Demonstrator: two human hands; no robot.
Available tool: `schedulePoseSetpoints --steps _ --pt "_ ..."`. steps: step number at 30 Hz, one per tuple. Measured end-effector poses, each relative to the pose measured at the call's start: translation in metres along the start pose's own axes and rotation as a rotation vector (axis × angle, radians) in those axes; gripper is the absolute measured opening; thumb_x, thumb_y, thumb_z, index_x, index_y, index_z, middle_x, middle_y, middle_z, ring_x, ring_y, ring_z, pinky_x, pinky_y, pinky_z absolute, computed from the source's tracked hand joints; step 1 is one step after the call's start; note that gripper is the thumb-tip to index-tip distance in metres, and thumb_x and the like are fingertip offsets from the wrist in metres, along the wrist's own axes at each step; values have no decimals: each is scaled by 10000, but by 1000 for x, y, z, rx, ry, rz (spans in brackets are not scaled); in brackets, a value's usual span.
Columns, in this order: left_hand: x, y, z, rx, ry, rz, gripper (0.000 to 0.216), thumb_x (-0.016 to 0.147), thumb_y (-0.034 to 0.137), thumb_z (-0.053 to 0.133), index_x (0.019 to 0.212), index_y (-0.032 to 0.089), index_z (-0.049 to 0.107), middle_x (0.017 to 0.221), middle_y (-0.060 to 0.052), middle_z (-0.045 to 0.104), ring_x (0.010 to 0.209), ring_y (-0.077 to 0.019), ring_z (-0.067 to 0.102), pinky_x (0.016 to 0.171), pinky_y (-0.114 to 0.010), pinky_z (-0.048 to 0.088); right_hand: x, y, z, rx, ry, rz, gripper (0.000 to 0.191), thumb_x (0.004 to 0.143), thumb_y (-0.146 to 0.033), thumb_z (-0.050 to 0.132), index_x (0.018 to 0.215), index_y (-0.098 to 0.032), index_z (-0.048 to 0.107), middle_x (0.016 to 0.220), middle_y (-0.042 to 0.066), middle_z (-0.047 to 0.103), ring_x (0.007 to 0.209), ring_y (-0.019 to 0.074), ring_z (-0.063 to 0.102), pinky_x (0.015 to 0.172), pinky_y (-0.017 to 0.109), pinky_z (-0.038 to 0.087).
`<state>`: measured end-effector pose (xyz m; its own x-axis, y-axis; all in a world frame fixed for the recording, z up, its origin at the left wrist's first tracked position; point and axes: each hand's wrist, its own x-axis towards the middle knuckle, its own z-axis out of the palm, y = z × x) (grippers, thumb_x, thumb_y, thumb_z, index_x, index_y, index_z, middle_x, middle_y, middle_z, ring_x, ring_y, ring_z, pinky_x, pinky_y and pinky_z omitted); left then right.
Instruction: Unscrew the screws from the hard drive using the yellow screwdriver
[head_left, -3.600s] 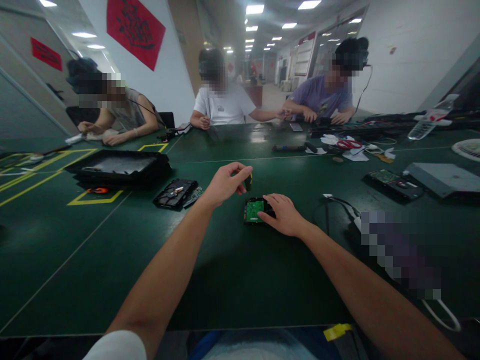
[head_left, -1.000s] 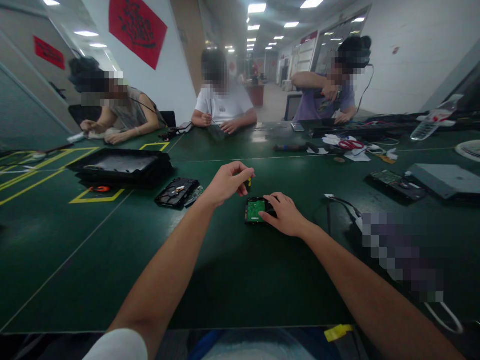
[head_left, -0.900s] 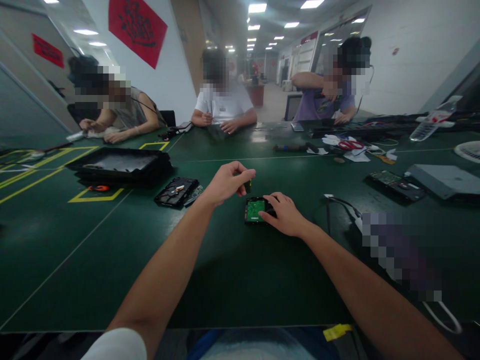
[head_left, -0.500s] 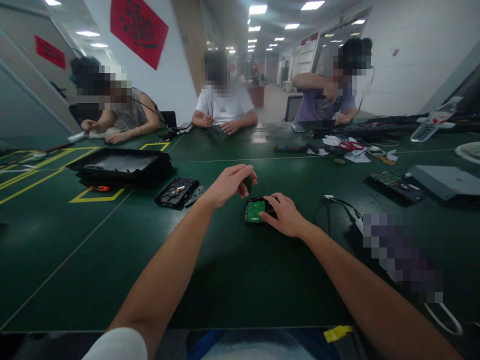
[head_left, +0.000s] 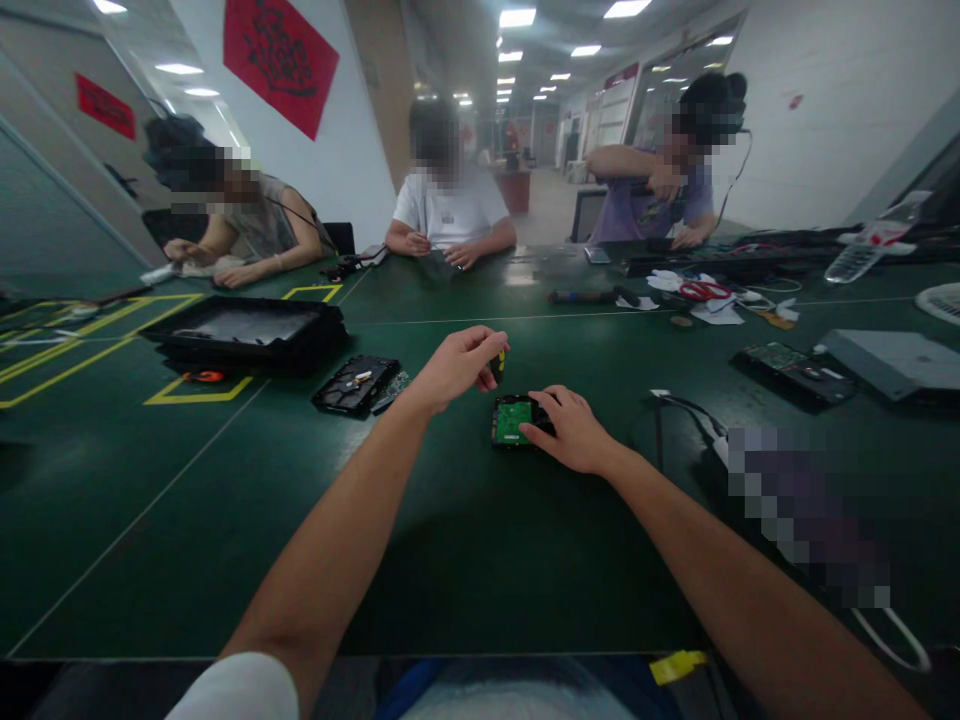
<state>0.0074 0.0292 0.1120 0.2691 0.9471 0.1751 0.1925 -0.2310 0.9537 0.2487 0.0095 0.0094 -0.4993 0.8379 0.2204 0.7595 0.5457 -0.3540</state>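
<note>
A hard drive (head_left: pixel 513 421) lies on the green table with its green circuit board facing up. My right hand (head_left: pixel 568 428) rests over its right side, thumb on the board and fingers along the far edge, gripping it. Just above and left of the drive, my left hand (head_left: pixel 466 368) is closed around a screwdriver (head_left: pixel 500 366) with a black and yellow handle, held roughly upright. The tip of the screwdriver is too small to make out. Left of that hand sits a second drive casing (head_left: pixel 355 384) with small parts on it.
Stacked black trays (head_left: pixel 247 334) stand at the left, an orange tool (head_left: pixel 204 377) beside them. To the right are another hard drive (head_left: pixel 793 374), a grey metal box (head_left: pixel 892 362) and a cable (head_left: pixel 691 408). Red scissors (head_left: pixel 705 291) lie farther back. Three people sit across the table.
The screwdriver has turned in my left fingers, so its yellow marks now show. My right hand stays on the hard drive. The view has shifted very slightly.
</note>
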Motion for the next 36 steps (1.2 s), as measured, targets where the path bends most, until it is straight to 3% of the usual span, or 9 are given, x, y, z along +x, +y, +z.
schedulePoseSetpoints --steps 6,12,16,20,28,33,36 --pt "1 -2 0 45 69 13 325 973 495 675 900 179 657 693 -5 640 515 -115 628 465 -201 480 0 0 0 2 -1 2 678 1025 -683 504 1542 -245 509 1455 172 545 1354 379 535 1154 582 404" --pt "-1 4 0 19 9 59 294 999 443 605 952 173 714 1024 -71 770 469 -57 566 413 -189 408 0 1 0 -2 -3 -2 679 1021 -679 511 1546 -248 509 1451 171 548 1351 380 534 1159 593 392" --pt "-1 2 0 -112 -26 -6 372 1012 521 590 989 167 704 1015 -91 760 536 -91 630 488 -213 498 0 0 -1 2 -7 3 678 1020 -679 512 1546 -251 510 1444 170 555 1349 384 535 1160 596 393" --pt "-1 0 0 -233 -52 -56 319 1009 457 583 1026 160 700 1037 -103 744 587 -132 687 523 -253 549 0 -1 -3 2 -9 6 688 1020 -681 511 1541 -232 513 1452 178 549 1346 385 537 1158 591 399" --pt "-1 3 1 -11 17 0 294 966 479 656 979 190 704 685 10 620 481 -105 595 447 -199 460 0 -2 -1 9 -8 15 676 1021 -672 513 1545 -247 508 1448 172 548 1365 385 525 1172 594 387" --pt "0 0 2 34 62 30 278 942 459 678 911 183 700 670 4 636 487 -117 606 454 -213 477 -2 -2 -3 12 -17 35 688 1017 -704 496 1557 -277 496 1462 155 541 1383 385 514 1176 596 387" --pt "-1 0 2 -39 22 26 256 945 433 663 941 180 703 860 -48 749 492 -100 602 443 -213 465 -2 -4 -4 9 -21 33 695 1019 -699 495 1557 -259 496 1460 163 542 1381 388 513 1174 590 388"
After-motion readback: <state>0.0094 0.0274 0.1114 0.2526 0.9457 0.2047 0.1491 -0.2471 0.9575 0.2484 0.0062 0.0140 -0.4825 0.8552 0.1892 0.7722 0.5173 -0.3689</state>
